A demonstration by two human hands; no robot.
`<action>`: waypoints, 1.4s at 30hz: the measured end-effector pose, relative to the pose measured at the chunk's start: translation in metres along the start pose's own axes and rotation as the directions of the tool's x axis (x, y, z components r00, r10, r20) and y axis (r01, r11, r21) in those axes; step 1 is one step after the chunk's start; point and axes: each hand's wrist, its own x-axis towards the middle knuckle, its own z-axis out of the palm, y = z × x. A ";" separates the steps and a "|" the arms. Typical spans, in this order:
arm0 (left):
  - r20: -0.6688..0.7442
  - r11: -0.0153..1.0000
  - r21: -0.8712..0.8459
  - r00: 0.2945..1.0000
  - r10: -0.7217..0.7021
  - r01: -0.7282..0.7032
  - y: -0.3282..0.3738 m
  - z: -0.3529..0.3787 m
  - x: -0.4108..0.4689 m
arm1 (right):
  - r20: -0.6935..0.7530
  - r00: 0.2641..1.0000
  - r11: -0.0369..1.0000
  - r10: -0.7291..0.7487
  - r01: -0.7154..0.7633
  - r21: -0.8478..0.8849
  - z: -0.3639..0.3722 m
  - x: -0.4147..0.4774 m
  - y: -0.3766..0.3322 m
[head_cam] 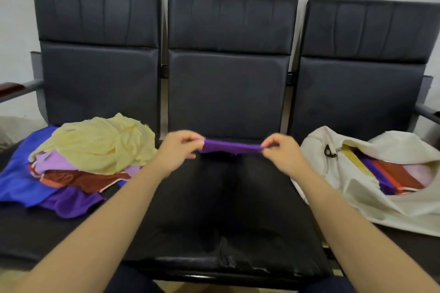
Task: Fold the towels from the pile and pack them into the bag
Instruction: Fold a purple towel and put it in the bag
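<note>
A purple towel (229, 147) hung stretched above the back part of the middle seat (221, 209), drawn into a narrow band between the two hands. The left hand (177, 147) pinched its left end between thumb and curled fingers. The right hand (279, 152) pinched its right end the same way, so the cloth ran nearly level from one to the other, above the cushion. Both forearms reached in over the front edge of the middle seat.

On the seat to the left of the middle seat lay the pile (95, 162) of unfolded towels, its near edge close to the left forearm. A pale yellow towel (102, 145) sat crumpled on top, over a lilac one (54, 162) and a rust-brown one (78, 179). A blue one (19, 178) spread farthest from the middle seat, and a darker purple one (69, 202) lay at the front. That made five colours; whether more lay beneath could not be told.

On the seat to the right of the middle seat a cream cloth bag (404, 207) lay slumped with its mouth open. The folded towels (390, 173) inside showed edges of yellow, purple, orange, rust-brown and pink. A small black loop (329, 151) sat on the side of the bag nearest the middle seat.

The right hand and forearm lay between the held towel and the bag, the left hand and forearm between it and the pile. In all there were three seats, one bag, one pile and one towel in hand.
</note>
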 end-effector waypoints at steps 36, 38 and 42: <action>-0.040 0.801 0.535 0.955 -0.293 0.268 -0.104 0.051 -0.087 | 0.124 0.969 0.976 0.216 -0.215 -0.022 0.068 -0.099 0.067; -0.072 0.834 0.476 0.958 -0.278 0.278 -0.103 0.051 -0.086 | 0.166 0.963 0.977 0.212 -0.209 -0.041 0.069 -0.099 0.067; -0.050 0.778 0.573 0.959 -0.279 0.256 -0.104 0.050 -0.089 | 0.208 0.962 0.960 0.178 -0.123 -0.253 0.075 -0.104 0.073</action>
